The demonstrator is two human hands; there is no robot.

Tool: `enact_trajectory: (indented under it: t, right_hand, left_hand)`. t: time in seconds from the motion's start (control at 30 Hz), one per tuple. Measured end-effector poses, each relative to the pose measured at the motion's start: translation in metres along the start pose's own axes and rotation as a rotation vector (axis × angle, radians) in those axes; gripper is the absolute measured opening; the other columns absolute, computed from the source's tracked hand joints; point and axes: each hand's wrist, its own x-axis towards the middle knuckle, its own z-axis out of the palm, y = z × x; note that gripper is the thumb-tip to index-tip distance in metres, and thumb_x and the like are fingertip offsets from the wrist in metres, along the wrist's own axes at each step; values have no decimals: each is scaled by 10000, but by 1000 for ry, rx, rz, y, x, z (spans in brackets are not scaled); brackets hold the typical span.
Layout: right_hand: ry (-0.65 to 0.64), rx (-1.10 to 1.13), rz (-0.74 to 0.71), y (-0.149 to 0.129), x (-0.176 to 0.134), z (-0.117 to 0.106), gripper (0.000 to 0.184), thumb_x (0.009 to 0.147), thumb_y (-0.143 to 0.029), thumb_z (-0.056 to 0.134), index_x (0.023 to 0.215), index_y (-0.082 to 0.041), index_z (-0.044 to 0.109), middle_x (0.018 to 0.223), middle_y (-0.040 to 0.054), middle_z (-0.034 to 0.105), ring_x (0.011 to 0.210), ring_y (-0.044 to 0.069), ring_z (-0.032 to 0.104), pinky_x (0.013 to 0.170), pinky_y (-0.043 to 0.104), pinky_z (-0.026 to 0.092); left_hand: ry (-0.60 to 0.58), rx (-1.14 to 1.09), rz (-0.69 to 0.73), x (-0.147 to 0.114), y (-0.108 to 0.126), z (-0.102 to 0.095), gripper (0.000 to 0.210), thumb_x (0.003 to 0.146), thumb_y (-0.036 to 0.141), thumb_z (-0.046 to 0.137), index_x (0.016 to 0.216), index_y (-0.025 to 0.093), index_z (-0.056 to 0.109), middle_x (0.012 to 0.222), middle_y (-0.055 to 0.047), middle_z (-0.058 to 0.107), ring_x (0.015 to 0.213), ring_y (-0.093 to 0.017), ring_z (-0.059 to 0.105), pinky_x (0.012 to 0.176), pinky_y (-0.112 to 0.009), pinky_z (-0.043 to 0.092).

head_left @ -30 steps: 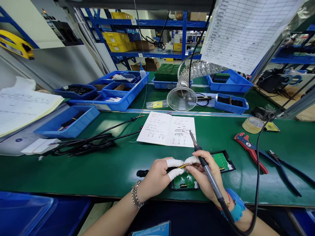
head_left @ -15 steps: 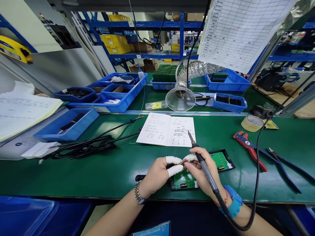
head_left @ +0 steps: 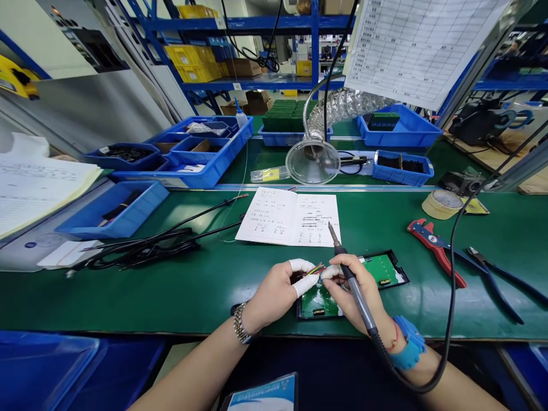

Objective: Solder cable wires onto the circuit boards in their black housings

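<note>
My left hand (head_left: 278, 294), with white finger cots on thumb and forefinger, pinches a bundle of thin coloured wires (head_left: 315, 269). Their loose ends point up and right. My right hand (head_left: 359, 297) has a soldering iron (head_left: 356, 290) gripped in it, the tip aimed up and away over the notebook (head_left: 295, 217). Its thumb and a cot-covered finger come together close to the wires; whether they touch a wire I cannot make out. Below both hands lies a green circuit board (head_left: 319, 299) in a black frame, partly covered by them. Another board section (head_left: 383, 269) shows at the right.
Red-and-blue wire strippers (head_left: 436, 251) and cutting pliers (head_left: 499, 274) lie on the right. A fume extraction funnel (head_left: 313, 162) stands behind the notebook. Black cables (head_left: 162, 251) are coiled on the left, near a blue tray (head_left: 113, 211). A round tin (head_left: 442, 204) sits at the back right.
The coloured wire ends now fan out further above my left fingers. My right fingertips have parted slightly from the left ones. The whole view has shifted a little.
</note>
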Motion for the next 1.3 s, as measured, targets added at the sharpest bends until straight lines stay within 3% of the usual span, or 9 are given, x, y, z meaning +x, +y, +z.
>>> enact_trajectory:
  t: [0.17, 0.33, 0.53, 0.77, 1.0, 1.3]
  right_hand:
    - [70, -246, 2, 7, -17, -26, 221, 787, -230, 582, 998, -221, 517, 886, 32, 629, 662, 120, 592, 664, 255, 501]
    - [82, -329, -19, 4, -31, -41, 178, 798, -218, 575, 973, -227, 542, 886, 29, 648, 731, 144, 632, 657, 239, 514]
    - [60, -348, -63, -4, -42, -49, 141, 829, -158, 533, 945, -227, 574, 829, 6, 664, 715, 132, 643, 646, 214, 510]
    - [10, -479, -249, -2, -60, -64, 429, 771, -136, 592, 1188, -220, 536, 851, 52, 618, 729, 176, 598, 621, 303, 502]
    - [-48, -434, -237, -2, -53, -48, 305, 754, -82, 575, 1029, -208, 614, 635, 5, 557, 593, 136, 554, 569, 276, 485]
    - [-56, -380, -164, 4, -42, -38, 276, 779, -104, 578, 1030, -214, 614, 711, 19, 617, 624, 137, 571, 543, 265, 475]
  left_hand:
    - [34, 561, 145, -1, -12, 2, 154, 826, 247, 538, 896, 202, 667, 745, -17, 599, 678, -148, 538, 619, -261, 424]
    - [-5, 847, 266, 2, -16, 15, 176, 855, 228, 496, 867, 174, 663, 769, -39, 577, 655, -149, 491, 638, -299, 389]
    - [-9, 865, 256, 11, -24, 24, 120, 828, 198, 540, 832, 147, 648, 827, -59, 556, 763, -193, 481, 665, -326, 403]
    - [17, 839, 309, 10, -32, 23, 112, 829, 158, 518, 832, 133, 627, 886, -69, 576, 787, -195, 492, 702, -336, 441]
    - [53, 826, 331, 11, -34, 23, 71, 787, 125, 554, 767, 133, 621, 881, -59, 601, 780, -190, 517, 696, -326, 453]
    - [92, 806, 327, 10, -34, 23, 52, 754, 98, 583, 756, 133, 620, 852, -44, 618, 761, -191, 541, 672, -323, 460]
